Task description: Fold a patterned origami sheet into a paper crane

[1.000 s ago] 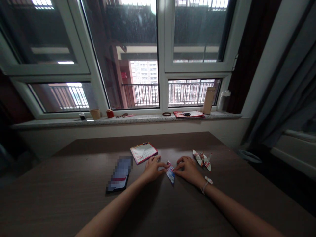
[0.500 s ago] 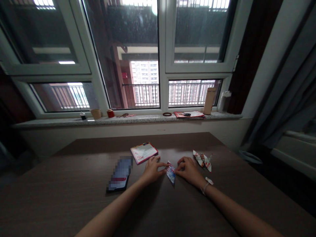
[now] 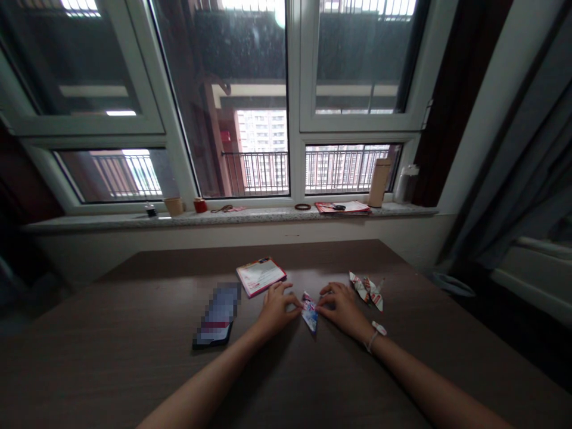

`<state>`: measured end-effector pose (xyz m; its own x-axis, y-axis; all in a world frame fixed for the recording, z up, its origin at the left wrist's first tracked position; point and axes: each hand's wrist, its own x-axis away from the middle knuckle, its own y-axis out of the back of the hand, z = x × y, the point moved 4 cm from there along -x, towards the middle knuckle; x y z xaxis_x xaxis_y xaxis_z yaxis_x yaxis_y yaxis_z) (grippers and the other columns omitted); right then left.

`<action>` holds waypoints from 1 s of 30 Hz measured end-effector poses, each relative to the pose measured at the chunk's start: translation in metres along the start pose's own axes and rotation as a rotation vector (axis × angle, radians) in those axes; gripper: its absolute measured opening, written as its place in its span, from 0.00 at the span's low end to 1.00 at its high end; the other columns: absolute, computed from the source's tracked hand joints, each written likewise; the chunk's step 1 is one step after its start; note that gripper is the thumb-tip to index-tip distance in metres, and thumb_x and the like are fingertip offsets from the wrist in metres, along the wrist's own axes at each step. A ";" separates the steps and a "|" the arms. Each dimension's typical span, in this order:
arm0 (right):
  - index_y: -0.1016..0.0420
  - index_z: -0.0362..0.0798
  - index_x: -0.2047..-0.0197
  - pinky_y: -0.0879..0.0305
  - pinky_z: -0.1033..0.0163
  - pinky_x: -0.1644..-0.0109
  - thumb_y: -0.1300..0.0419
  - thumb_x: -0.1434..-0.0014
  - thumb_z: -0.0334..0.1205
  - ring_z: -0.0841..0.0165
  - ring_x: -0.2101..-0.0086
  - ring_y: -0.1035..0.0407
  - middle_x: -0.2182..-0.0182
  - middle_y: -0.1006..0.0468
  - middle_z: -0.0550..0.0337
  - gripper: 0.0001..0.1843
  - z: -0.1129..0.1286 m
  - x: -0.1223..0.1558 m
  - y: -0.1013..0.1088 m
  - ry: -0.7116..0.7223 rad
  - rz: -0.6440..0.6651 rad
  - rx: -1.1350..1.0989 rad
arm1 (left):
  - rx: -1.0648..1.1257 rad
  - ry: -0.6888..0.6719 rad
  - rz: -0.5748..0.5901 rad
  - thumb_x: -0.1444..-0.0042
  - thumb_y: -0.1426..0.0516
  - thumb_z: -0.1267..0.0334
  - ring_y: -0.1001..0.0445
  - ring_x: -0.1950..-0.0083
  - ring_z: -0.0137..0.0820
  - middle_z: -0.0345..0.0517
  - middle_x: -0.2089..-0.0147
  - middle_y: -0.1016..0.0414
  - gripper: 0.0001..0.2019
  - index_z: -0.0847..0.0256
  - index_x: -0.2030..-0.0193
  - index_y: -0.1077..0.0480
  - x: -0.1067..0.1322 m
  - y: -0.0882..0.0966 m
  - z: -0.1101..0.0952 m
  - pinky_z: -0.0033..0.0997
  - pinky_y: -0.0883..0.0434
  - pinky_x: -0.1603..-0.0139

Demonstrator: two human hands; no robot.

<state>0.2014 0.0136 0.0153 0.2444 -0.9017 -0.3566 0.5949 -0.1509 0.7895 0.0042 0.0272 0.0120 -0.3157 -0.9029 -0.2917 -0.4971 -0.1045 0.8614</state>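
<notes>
A small diamond-shaped piece of folded paper (image 3: 310, 316), printed in blue, white and red, lies on the brown table between my hands. My left hand (image 3: 279, 307) pinches its left edge between thumb and index finger, the other fingers curled above. From the other side my right hand (image 3: 340, 305) grips the right edge in the same way, and a pale bracelet circles that wrist. Several folded paper pieces (image 3: 367, 292) in white and red rest just beyond my right hand. Behind my left hand is a stack of printed paper sheets (image 3: 260, 276).
A dark phone (image 3: 217, 316) with a blurred screen lies left of my left arm. Along the granite windowsill (image 3: 268, 215) stand a paper cup (image 3: 173, 206), a red spool (image 3: 200, 205), scissors (image 3: 339, 207) on red-edged papers, a tan bottle (image 3: 379, 183) and a clear bottle (image 3: 406, 185).
My left index finger has drawn back slightly from over the paper to its left edge. The paper and my right hand have barely shifted.
</notes>
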 end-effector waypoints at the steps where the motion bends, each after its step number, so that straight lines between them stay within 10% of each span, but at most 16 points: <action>1: 0.18 0.56 0.68 0.54 0.50 0.38 0.36 0.44 0.46 0.59 0.47 0.39 0.55 0.26 0.58 0.07 0.001 0.000 0.001 -0.001 0.002 0.000 | -0.012 0.004 -0.004 0.49 0.35 0.62 0.44 0.35 0.45 0.44 0.38 0.34 0.05 0.50 0.64 0.20 0.000 0.001 -0.001 0.50 0.44 0.36; 30: 0.21 0.56 0.63 0.54 0.51 0.38 0.31 0.53 0.51 0.58 0.47 0.39 0.53 0.27 0.58 0.15 0.003 0.001 0.002 0.020 0.106 -0.012 | -0.096 0.036 0.078 0.51 0.35 0.52 0.50 0.31 0.51 0.45 0.34 0.38 0.12 0.45 0.59 0.22 0.010 0.007 -0.010 0.66 0.58 0.35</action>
<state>0.2009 0.0115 0.0179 0.3215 -0.9042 -0.2813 0.5743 -0.0500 0.8171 0.0052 0.0130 0.0193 -0.3206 -0.9239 -0.2088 -0.3919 -0.0712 0.9172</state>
